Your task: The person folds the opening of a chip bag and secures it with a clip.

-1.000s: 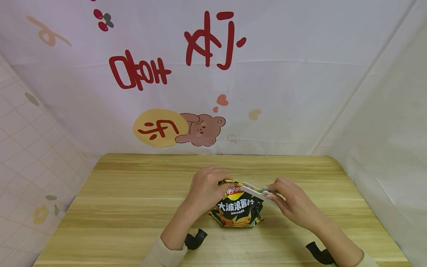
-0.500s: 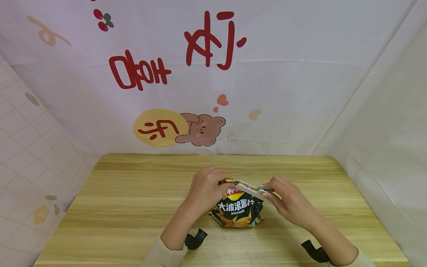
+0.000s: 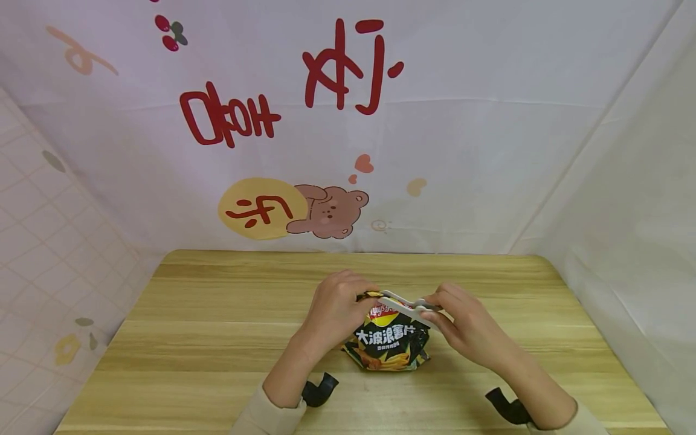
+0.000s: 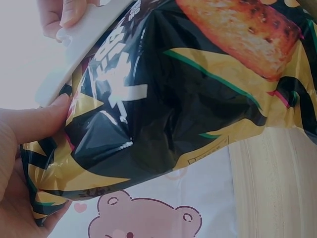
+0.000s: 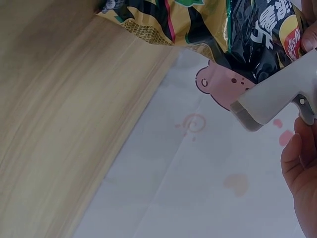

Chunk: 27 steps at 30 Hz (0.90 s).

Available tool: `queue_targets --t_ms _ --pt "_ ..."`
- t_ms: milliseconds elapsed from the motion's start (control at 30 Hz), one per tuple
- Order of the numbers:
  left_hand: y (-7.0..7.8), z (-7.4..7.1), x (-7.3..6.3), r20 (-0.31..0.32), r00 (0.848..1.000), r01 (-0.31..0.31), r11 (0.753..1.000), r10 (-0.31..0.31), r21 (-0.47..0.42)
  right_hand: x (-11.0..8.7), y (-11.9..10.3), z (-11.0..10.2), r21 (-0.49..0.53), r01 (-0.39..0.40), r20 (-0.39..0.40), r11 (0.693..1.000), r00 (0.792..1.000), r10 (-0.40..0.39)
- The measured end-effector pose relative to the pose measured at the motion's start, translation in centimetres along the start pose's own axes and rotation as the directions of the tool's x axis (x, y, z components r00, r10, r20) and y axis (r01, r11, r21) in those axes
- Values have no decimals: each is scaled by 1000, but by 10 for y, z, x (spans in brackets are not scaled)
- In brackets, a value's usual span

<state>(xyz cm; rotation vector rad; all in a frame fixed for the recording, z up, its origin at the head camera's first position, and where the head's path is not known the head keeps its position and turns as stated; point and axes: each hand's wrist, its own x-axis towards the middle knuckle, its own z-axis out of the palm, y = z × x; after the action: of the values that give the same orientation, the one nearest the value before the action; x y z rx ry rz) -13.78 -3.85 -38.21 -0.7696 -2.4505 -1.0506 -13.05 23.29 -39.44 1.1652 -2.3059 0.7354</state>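
A black and yellow chip bag (image 3: 387,347) stands on the table, its front facing me. At its top left corner my left hand (image 3: 336,311) pinches the edge between thumb and fingers. My right hand (image 3: 470,323) grips a white bag clip (image 3: 402,307) by its grey end. The clip's two long arms lie on either side of the bag's top edge, with their tips near my left fingers. In the left wrist view, the left thumb (image 4: 42,119) presses the bag beside the white clip. The right wrist view shows the clip (image 5: 277,94) across the bag's upper edge.
The wooden table (image 3: 228,338) reaches back to a white printed cloth (image 3: 462,151) with a bear. A black curved piece (image 3: 319,389) shows beside the left wrist, and another black piece (image 3: 507,406) by the right wrist.
My right hand has moved left, carrying the clip further along the bag's top edge toward my left fingers. The left hand and the bag have stayed in place.
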Motion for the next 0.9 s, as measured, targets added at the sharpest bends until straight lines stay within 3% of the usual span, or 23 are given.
queue_targets --t_ms 900 --pt "2 0 -1 4 1000 -3 999 3 38 14 -8 3 -16 36 6 999 999 -36"
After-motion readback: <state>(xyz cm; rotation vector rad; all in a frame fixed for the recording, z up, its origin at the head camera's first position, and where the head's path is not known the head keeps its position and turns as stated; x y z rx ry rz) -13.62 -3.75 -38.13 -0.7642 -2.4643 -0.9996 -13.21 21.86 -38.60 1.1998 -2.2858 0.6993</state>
